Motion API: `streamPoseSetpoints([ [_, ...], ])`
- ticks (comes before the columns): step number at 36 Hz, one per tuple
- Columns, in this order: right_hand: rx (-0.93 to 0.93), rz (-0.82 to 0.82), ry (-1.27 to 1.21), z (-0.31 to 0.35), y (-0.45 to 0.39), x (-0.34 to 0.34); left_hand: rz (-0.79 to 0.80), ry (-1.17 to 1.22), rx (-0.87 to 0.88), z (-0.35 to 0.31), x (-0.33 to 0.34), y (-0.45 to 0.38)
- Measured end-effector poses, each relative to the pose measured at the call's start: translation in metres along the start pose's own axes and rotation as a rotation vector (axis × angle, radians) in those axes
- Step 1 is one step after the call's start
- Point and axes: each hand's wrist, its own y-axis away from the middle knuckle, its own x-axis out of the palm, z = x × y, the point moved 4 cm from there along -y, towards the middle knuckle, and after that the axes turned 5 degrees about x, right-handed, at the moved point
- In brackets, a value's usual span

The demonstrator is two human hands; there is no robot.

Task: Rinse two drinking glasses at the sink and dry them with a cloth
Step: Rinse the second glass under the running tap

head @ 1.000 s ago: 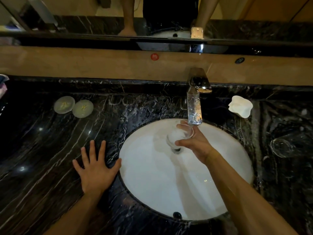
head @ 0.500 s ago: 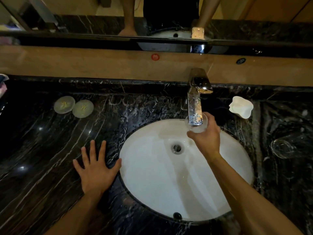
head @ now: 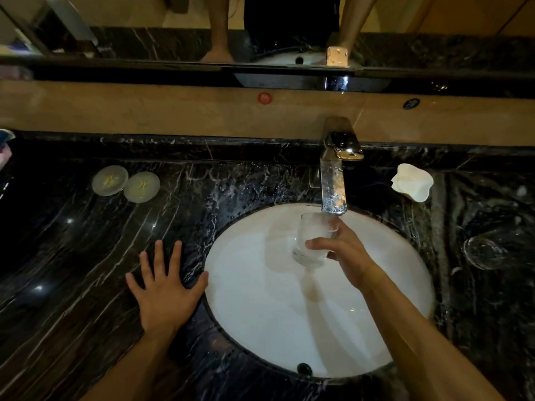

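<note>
My right hand [head: 344, 251] grips a clear drinking glass [head: 311, 240] over the white oval sink [head: 260, 314], just below the spout of the chrome faucet [head: 334, 183]. The glass is tilted with its mouth up toward the spout and looks to hold water. A second clear glass [head: 483, 253] stands on the dark marble counter to the right of the basin. My left hand [head: 165, 290] lies flat on the counter at the sink's left rim, fingers spread, holding nothing. No cloth is visible.
Two round pale coasters [head: 126, 183] lie at the back left of the black veined counter [head: 72, 270]. A white soap dish [head: 414, 183] sits right of the faucet. A beige ledge and a mirror run along the back wall.
My right hand has carried the glass from under the spout at the right down and left over the drain, tilting it. My left hand has stayed flat on the counter.
</note>
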Motion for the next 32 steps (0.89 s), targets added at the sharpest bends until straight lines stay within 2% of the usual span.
streamPoseSetpoints([
  [7, -0.151, -0.067, 0.054, -0.001, -0.012, 0.013, -0.004, -0.001, 0.005, 0.001, 0.001, 0.000],
  [14, -0.271, -0.377, 0.245, 0.011, -0.015, 0.005, 0.003, 0.010, 0.009, -0.001, 0.001, 0.002],
  [20, -0.413, -0.504, 0.386, 0.022, -0.008, -0.010, 0.002, 0.019, 0.015, -0.001, -0.001, 0.000],
  [26, -0.352, -0.462, 0.369, 0.020, 0.000, -0.027, 0.003, 0.006, 0.018, -0.001, 0.000, 0.000],
  [32, -0.148, -0.241, 0.116, 0.002, -0.002, -0.035, 0.004, 0.009, 0.016, -0.002, -0.001, 0.000],
])
